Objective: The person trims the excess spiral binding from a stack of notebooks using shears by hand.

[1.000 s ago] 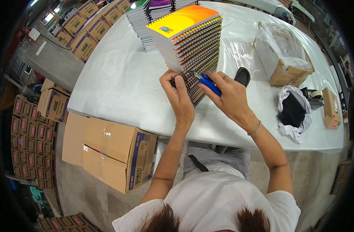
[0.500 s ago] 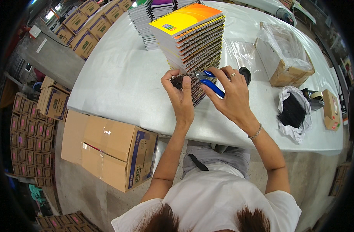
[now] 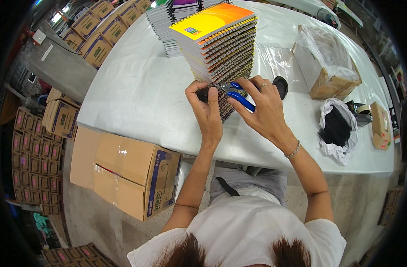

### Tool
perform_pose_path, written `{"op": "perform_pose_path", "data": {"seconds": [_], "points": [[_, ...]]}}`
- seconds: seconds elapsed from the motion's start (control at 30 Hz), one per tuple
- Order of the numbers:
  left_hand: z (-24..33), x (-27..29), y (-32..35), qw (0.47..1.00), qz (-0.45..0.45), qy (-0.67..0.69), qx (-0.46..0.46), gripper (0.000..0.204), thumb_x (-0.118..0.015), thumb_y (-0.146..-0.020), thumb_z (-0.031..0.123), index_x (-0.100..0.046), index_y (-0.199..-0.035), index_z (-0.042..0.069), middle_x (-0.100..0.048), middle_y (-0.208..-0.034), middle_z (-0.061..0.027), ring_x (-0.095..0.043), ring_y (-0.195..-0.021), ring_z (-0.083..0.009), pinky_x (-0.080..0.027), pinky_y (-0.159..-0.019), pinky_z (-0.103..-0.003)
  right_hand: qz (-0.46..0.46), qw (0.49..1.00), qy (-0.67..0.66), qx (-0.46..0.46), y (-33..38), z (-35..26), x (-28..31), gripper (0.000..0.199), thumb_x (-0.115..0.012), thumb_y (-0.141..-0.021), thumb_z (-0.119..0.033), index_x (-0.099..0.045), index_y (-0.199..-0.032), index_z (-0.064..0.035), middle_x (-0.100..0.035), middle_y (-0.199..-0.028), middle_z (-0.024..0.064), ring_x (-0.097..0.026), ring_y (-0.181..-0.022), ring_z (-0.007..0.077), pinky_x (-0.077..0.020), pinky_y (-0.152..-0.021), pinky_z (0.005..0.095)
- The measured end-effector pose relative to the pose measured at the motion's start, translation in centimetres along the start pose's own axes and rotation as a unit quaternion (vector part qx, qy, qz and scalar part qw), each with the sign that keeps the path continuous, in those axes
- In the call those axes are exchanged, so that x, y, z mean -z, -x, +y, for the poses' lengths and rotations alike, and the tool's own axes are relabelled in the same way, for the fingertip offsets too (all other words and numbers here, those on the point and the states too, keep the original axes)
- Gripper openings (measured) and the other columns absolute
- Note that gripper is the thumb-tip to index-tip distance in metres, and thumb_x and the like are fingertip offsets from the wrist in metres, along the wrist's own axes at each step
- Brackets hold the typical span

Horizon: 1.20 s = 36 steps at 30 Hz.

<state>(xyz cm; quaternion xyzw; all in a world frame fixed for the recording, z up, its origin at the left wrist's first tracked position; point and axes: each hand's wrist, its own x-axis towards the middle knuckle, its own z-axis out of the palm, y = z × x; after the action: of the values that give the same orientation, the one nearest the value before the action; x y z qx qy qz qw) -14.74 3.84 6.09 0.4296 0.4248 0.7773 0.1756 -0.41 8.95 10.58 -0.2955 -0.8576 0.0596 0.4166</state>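
My left hand [image 3: 206,109] is closed, pinching a small dark bundle of thin black strands [image 3: 203,94], perhaps wire, between thumb and fingers. My right hand [image 3: 263,107] is wrapped around blue-handled cutting pliers [image 3: 241,101]. Their metal jaws point left and meet the strands beside my left thumb. Just behind both hands rises a tall stack of spiral-bound notebooks [image 3: 212,24] with a yellow and orange cover on top, coils facing right. The hands hide the stack's lower part. A round black object [image 3: 281,87] lies beyond my right hand.
White-covered table [image 3: 132,98] under everything. Spiral books [image 3: 161,31] stand at the back left. To the right are a plastic-lined carton [image 3: 337,86], black strands [image 3: 336,127] on a white bag and a tape dispenser [image 3: 362,116]. A large carton [image 3: 128,173] sits front left.
My right hand and the pliers have shifted slightly left, toward my left thumb. The left hand has barely moved, and the bundle stays in its grip.
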Motion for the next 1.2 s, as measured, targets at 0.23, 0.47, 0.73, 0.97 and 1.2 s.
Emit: {"op": "perform_pose_path", "data": {"seconds": [0.23, 0.47, 0.73, 0.97, 1.2], "points": [[-0.2, -0.3, -0.1, 0.999, 0.021, -0.041, -0.011, 0.026, -0.05, -0.112, 0.026, -0.043, -0.125, 0.005, -0.048, -0.12, -0.0075, -0.047, -0.108, -0.0139, -0.039, -0.101, -0.031, -0.031, 0.998, -0.052, -0.028, 0.6, 0.6, -0.6, 0.038, -0.074, -0.094, -0.039, -0.069, -0.115, -0.007, -0.067, -0.084, 0.0094, -0.068, -0.069, 0.0268, -0.0527, -0.06, 0.0381], [-0.4, -0.2, 0.0, 0.997, 0.073, -0.007, 0.006, 0.035, -0.044, -0.114, 0.036, -0.041, -0.131, 0.006, -0.046, -0.124, -0.0069, -0.047, -0.112, -0.0143, -0.037, -0.104, -0.031, 0.003, 1.0, 0.022, -0.008, 0.9, 0.8, 0.0, 0.046, -0.075, -0.092, -0.042, -0.069, -0.123, -0.0079, -0.065, -0.099, 0.0106, -0.062, -0.086, 0.0273, -0.0483, -0.079, 0.0415], [-0.7, 0.3, 0.7, 0.999, 0.006, -0.047, 0.013, 0.033, -0.052, -0.111, 0.025, -0.041, -0.133, 0.003, -0.044, -0.127, -0.01, -0.046, -0.118, -0.0178, -0.037, -0.107, -0.036, -0.012, 1.0, 0.001, -0.012, 0.7, 0.8, -0.5, 0.047, -0.075, -0.091, -0.042, -0.069, -0.123, -0.0085, -0.062, -0.102, 0.0102, -0.057, -0.09, 0.0263, -0.0415, -0.083, 0.041], [-1.0, 0.8, 0.7, 0.999, -0.001, -0.031, 0.042, 0.032, -0.056, -0.109, 0.024, -0.045, -0.129, 0.0, -0.043, -0.125, -0.0102, -0.045, -0.12, -0.0192, -0.038, -0.108, -0.037, -0.028, 0.999, 0.001, -0.023, 0.6, 0.5, -0.3, 0.047, -0.075, -0.09, -0.043, -0.07, -0.121, -0.0085, -0.062, -0.099, 0.0095, -0.056, -0.091, 0.0262, -0.0403, -0.081, 0.04], [-1.5, 0.8, 0.7, 0.996, 0.023, -0.084, -0.006, 0.026, -0.054, -0.11, 0.024, -0.047, -0.125, 0.004, -0.053, -0.12, -0.0067, -0.05, -0.105, -0.0117, -0.042, -0.096, -0.029, -0.031, 0.999, 0.012, -0.01, 0.6, 0.6, -0.5, 0.04, -0.075, -0.093, -0.04, -0.071, -0.117, -0.0087, -0.064, -0.089, 0.0083, -0.062, -0.073, 0.0254, -0.0495, -0.066, 0.0393]]}}
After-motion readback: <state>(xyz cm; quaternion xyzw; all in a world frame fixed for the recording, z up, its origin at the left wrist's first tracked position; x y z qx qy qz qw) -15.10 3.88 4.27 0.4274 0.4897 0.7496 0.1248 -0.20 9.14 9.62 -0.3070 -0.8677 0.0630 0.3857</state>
